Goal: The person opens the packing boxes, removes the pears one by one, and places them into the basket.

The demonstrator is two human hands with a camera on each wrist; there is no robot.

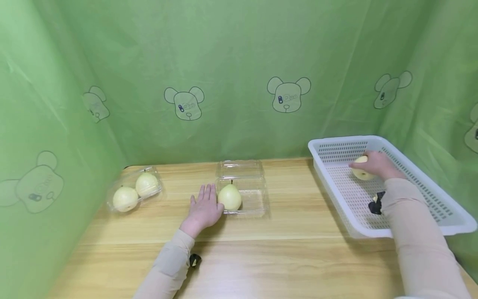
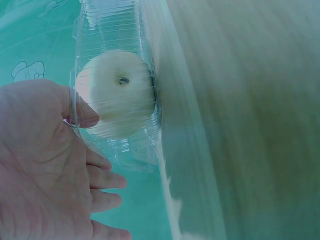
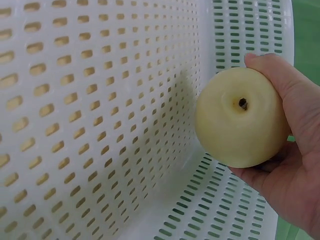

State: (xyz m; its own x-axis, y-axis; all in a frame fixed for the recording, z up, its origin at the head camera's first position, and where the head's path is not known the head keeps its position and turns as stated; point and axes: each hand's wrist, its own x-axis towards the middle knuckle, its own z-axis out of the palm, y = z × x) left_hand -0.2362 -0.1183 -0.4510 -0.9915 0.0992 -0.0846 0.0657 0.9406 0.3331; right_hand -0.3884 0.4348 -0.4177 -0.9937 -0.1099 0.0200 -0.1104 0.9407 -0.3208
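Observation:
Inside the white plastic basket [image 1: 337, 195], my right hand [image 1: 381, 164] grips a pale yellow pear [image 3: 240, 120], fingers and thumb round its sides. At the middle of the table, an opened clear plastic clamshell box [image 1: 255, 201] holds one pear [image 1: 229, 197] in its left half, stem up. My left hand [image 1: 203, 212] lies beside that box with its fingers straight. In the left wrist view its thumb [image 2: 87, 114] touches the box's wall near the pear.
At the left of the table stands another clear plastic box [image 1: 152, 169] with two pears [image 1: 125, 199] in it. A green curtain [image 1: 239, 41] with bear-head prints closes off the back and both sides of the wooden table [image 1: 284, 257].

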